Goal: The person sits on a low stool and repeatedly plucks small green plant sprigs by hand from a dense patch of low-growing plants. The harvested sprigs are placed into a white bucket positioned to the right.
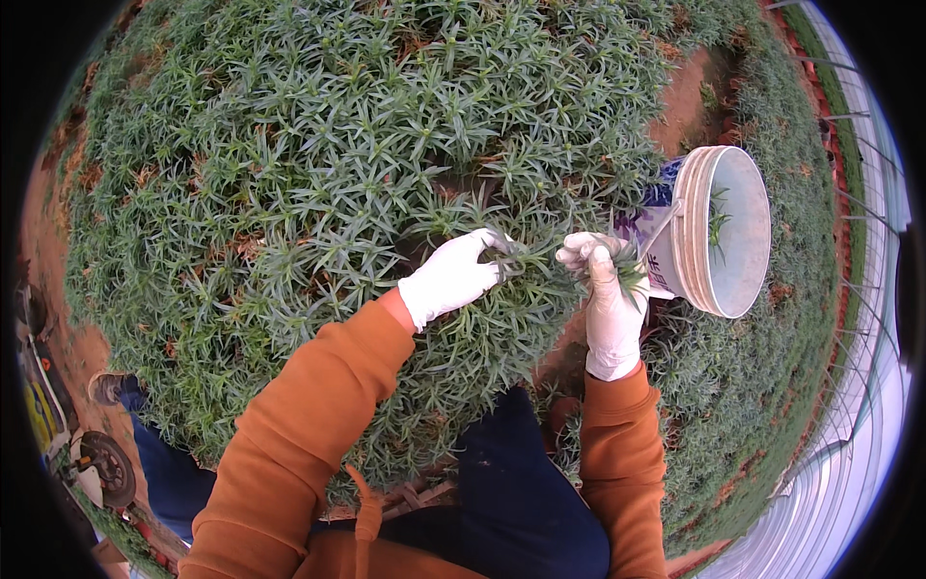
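My left hand [457, 273], in a white glove, reaches into a dense bed of narrow-leaved green plants [347, 181]. Its thumb and fingers are curved and apart, with leaf tips between and beyond them. My right hand [611, 304], also gloved in white, is closed around a small bunch of leafy green shoots [631, 273] at the bed's right edge. Just beyond it, a white plastic bucket [691, 231] with printed sides and a wire handle leans with its mouth to the right. A few cut shoots [718, 221] lie inside the bucket.
A bare soil path [684, 94] separates this bed from another planted bed [752, 405] on the right. Greenhouse film [879, 217] on metal hoops curves along the far right. A two-wheeled vehicle [105, 467] stands at the lower left, close to my shoe [107, 389].
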Demonstrator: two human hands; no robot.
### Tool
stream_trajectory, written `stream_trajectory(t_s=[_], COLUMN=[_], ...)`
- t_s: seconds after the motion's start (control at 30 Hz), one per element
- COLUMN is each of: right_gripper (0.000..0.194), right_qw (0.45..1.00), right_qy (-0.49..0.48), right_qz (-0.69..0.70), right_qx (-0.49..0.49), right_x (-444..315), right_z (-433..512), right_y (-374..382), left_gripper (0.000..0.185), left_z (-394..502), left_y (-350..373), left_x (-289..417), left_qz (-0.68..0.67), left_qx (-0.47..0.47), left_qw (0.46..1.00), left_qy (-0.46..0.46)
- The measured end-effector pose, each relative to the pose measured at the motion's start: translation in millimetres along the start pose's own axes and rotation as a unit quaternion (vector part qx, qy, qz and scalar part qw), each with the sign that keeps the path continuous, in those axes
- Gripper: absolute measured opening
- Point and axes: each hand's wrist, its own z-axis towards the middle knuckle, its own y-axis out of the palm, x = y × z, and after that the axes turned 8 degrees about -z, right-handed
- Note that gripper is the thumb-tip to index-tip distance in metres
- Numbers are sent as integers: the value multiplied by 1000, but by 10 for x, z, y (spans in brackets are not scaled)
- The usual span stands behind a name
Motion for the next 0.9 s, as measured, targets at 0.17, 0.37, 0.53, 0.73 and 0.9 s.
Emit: stream_trajectory(t_s=[0.17,0.37,0.53,0.73,0.9], right_gripper=[25,20,20,16,14], right_qw=[981,958,928,922,962], right_qy=[-10,197,97,104,144], right_qz=[-121,-189,-334,-351,-210], right_qx=[-154,-92,-137,-124,-98], right_x=[35,170,223,289,301], right_z=[-107,142,221,244,254], right_y=[135,192,193,159,104], left_gripper=[24,28,23,23,28], left_z=[34,32,28,-50,230], left_y=[27,132,162,212,73], left_x=[-168,-314,-214,138,-239], left_qz=[-157,-325,-231,-159,-142], left_qx=[53,72,75,110,21], left_qw=[986,943,970,981,989], left_qy=[10,12,33,-17,-20])
